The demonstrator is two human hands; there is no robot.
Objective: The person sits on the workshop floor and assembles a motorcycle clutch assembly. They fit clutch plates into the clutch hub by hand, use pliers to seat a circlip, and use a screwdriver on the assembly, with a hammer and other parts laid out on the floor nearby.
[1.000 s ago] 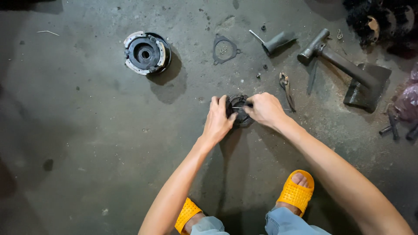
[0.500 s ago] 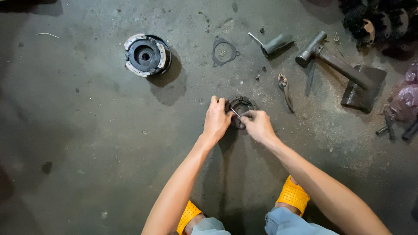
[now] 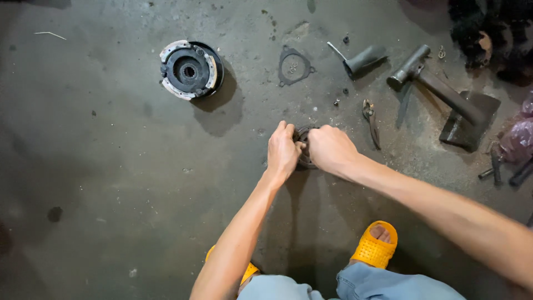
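My left hand (image 3: pixel 283 151) and my right hand (image 3: pixel 331 149) both grip a small dark round metal part (image 3: pixel 305 157) resting on the concrete floor. The hands press together over it and hide most of it. Farther back on the left lies a round clutch assembly (image 3: pixel 190 70) with pale shoes around a black hub. A flat triangular gasket (image 3: pixel 293 66) lies behind my hands.
Pliers (image 3: pixel 371 114) lie just right of my hands. A grey tube (image 3: pixel 363 58) and a metal stand with a pipe (image 3: pixel 444 97) sit at the back right. Dark parts (image 3: pixel 488 33) and pink plastic (image 3: pixel 519 139) fill the right edge. My yellow sandals (image 3: pixel 376 251) are near.
My hands have closed in tighter over the round part, the right hand shifting left onto it. The view has drifted slightly.
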